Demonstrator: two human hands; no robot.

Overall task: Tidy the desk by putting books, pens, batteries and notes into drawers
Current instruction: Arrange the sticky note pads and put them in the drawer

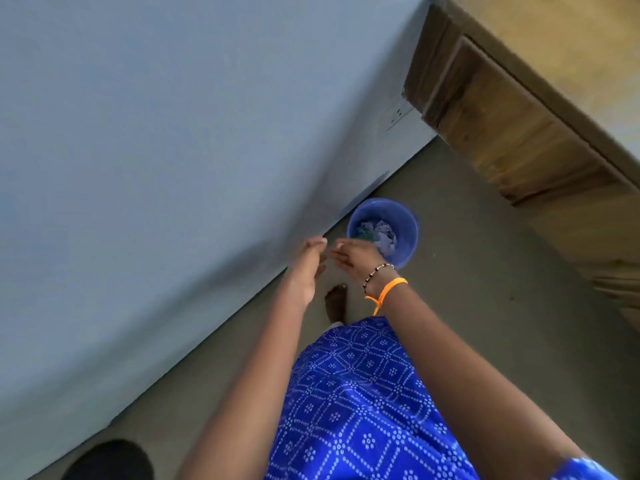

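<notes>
One round blue plastic bin (382,233), smooth-walled and glossy, standing on a matt grey-green floor (485,306) just beside a pale blue painted wall (173,168). Inside the bin, crumpled scraps of paper (384,233), whitish and bluish, creased and bunched; how many, impossible to count. No writing legible on them or on the bin.

Two bare hands held out together above the floor, just short of the bin's near rim. Left hand (308,268) released, fingers straight and pointing away, grasping nothing visible. Right hand (353,258) likewise loose, fingers extended towards the left hand's fingertips, nearly touching them; whether anything thin is pinched between the two, cannot tell, the spot being blurred. Two bands on the right wrist: one beaded bracelet (377,277) of dark and pale beads, one orange thread (388,289) knotted with a loose end hanging.

Below the arms, a bright blue garment (356,393) of soft cloth printed with white dotted diamonds and small flowers. One bare foot (336,303) on the floor between the hands and the garment.

At upper right, brown wooden furniture (502,133), grained, with straight panel edges. One white wall socket (398,114) beside it. No brand or label readable anywhere.
</notes>
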